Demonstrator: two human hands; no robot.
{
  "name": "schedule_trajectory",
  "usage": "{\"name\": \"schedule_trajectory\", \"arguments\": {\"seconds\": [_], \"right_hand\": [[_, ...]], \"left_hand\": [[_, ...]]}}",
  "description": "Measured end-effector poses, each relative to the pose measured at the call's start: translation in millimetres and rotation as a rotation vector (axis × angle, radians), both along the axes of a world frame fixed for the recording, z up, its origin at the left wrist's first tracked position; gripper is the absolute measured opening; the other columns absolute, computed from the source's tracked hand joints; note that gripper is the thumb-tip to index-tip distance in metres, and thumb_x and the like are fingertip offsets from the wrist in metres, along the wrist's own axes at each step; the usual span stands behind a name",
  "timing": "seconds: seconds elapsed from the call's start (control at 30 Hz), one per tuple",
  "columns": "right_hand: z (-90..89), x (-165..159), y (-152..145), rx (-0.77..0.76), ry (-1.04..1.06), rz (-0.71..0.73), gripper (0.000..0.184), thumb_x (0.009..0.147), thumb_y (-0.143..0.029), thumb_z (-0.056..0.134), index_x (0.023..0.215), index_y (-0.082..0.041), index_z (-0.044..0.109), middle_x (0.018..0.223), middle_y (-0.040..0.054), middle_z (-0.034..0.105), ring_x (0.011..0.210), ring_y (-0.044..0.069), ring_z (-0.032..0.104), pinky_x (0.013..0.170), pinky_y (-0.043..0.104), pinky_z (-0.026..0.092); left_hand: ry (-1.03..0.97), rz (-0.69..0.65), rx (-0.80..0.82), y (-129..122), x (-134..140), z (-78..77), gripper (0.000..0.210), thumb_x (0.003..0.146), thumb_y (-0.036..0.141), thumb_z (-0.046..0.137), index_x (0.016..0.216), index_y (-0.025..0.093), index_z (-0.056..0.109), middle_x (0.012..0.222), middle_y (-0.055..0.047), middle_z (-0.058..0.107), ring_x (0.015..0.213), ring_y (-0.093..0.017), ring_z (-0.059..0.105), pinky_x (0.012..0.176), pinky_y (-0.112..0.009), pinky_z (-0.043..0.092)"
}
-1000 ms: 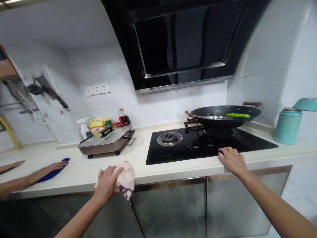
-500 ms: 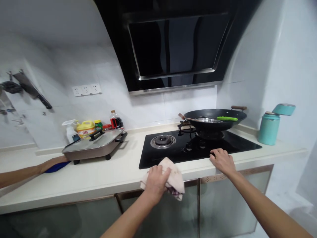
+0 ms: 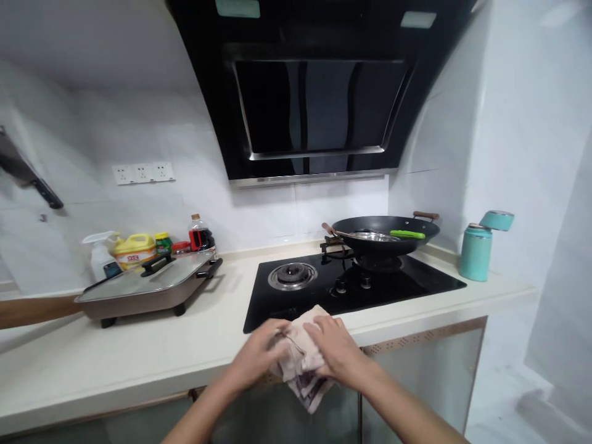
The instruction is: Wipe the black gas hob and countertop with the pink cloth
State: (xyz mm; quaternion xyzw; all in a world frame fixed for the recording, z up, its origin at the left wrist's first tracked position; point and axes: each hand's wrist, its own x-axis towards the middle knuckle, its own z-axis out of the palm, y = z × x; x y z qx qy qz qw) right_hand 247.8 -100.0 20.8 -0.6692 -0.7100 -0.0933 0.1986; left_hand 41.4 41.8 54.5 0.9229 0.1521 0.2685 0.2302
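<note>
The left hand (image 3: 259,359) and right hand (image 3: 340,350) both grip the cloth (image 3: 303,345) at the counter's (image 3: 203,333) near edge. On the hob (image 3: 284,308), the wok (image 3: 383,248) covers 1 burner, right; the left burner (image 3: 292,276) is bare. Left, a lidded pan (image 3: 143,301) stands before bottles (image 3: 134,250); right, a flask (image 3: 475,254).

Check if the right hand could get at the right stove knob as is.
Probably yes: nothing stands between the right hand and the right stove knob, just bare black cooktop. That hand is on the cloth, though, so it would likely need to let go first.
</note>
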Motion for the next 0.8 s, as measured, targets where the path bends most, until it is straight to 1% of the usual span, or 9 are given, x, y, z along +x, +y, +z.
{"name": "schedule_trajectory", "arguments": {"seconds": [0.07,0.13,0.2,0.27,0.37,0.47,0.57,0.67,0.8], "right_hand": [[-3.7,-13.9,15.9,-0.01,-0.139,-0.083,0.096,0.067,-0.035,0.092,0.149,-0.021,0.045,0.134,0.0194,0.055,0.12,0.038,0.051,0.102,0.054,0.042],[-8.8,-30.7,32.2,0.005,-0.211,-0.093,0.089,0.072,-0.033,0.088,0.149,-0.022,0.045,0.131,0.0203,0.056,0.118,0.038,0.052,0.101,0.057,0.041],[-16.9,-45.8,47.0,0.046,-0.225,-0.067,0.076,0.082,-0.034,0.08,0.149,-0.024,0.045,0.139,0.021,0.053,0.123,0.039,0.049,0.104,0.06,0.039],[-27.8,-54.2,58.0,0.106,-0.23,-0.04,0.067,0.09,-0.038,0.07,0.149,-0.024,0.044,0.149,0.0205,0.046,0.131,0.04,0.044,0.106,0.062,0.036],[-42.6,-50.2,62.6,0.186,-0.258,0.006,0.065,0.095,-0.039,0.064,0.153,-0.024,0.039,0.153,0.0189,0.044,0.136,0.04,0.039,0.108,0.062,0.035],[-47.8,-28.8,50.9,0.215,-0.266,-0.01,0.068,0.093,-0.037,0.067,0.154,-0.027,0.038,0.145,0.0174,0.05,0.132,0.038,0.042,0.106,0.059,0.037],[-44.4,6.8,26.9,0.2,-0.257,-0.079,0.061,0.092,-0.035,0.068,0.149,-0.032,0.045,0.136,0.0134,0.056,0.124,0.035,0.046,0.103,0.055,0.038],[-40.1,53.1,-5.1,0.174,-0.239,-0.158,0.057,0.09,-0.033,0.07,0.144,-0.034,0.051,0.135,0.0108,0.057,0.122,0.032,0.046,0.103,0.051,0.036],[-40.4,122.8,-50.3,0.163,-0.184,-0.288,0.067,0.08,-0.029,0.078,0.143,-0.031,0.055,0.139,0.0126,0.055,0.127,0.032,0.044,0.108,0.048,0.032]], "left_hand": [[-0.13,0.172,-0.014,22.4,-20.8,9.1,0.037,0.093,0.047,0.056,0.12,0.025,0.068,0.125,-0.008,0.071,0.117,-0.025,0.066,0.105,-0.041,0.051],[-0.186,0.307,0.03,41.9,-30.6,10.1,0.041,0.09,0.055,0.056,0.114,0.024,0.07,0.121,-0.008,0.073,0.115,-0.026,0.067,0.104,-0.043,0.051],[-0.174,0.38,0.099,56.8,-30.6,2.8,0.043,0.088,0.059,0.055,0.107,0.024,0.071,0.115,-0.008,0.075,0.112,-0.027,0.067,0.103,-0.044,0.051],[-0.111,0.434,0.148,66.7,-25.7,-8.0,0.045,0.086,0.063,0.053,0.102,0.025,0.073,0.11,-0.008,0.076,0.111,-0.029,0.067,0.103,-0.045,0.051],[0.0,0.51,0.164,75.5,-20.6,-18.8,0.05,0.086,0.066,0.049,0.103,0.026,0.075,0.115,-0.008,0.075,0.118,-0.03,0.065,0.105,-0.047,0.048],[0.051,0.557,0.143,80.2,-23.0,-18.5,0.057,0.087,0.068,0.042,0.106,0.026,0.075,0.121,-0.009,0.074,0.123,-0.031,0.062,0.108,-0.047,0.046],[0.102,0.577,0.115,82.5,-25.6,-15.2,0.062,0.087,0.07,0.039,0.108,0.025,0.076,0.124,-0.01,0.074,0.123,-0.032,0.063,0.107,-0.047,0.046],[0.158,0.578,0.155,83.6,-24.3,-15.3,0.061,0.086,0.07,0.041,0.108,0.026,0.075,0.123,-0.01,0.074,0.123,-0.033,0.063,0.106,-0.048,0.047],[0.208,0.573,0.177,83.2,-21.5,-16.7,0.062,0.084,0.071,0.042,0.113,0.024,0.073,0.127,-0.011,0.071,0.123,-0.033,0.062,0.108,-0.048,0.045]]}}
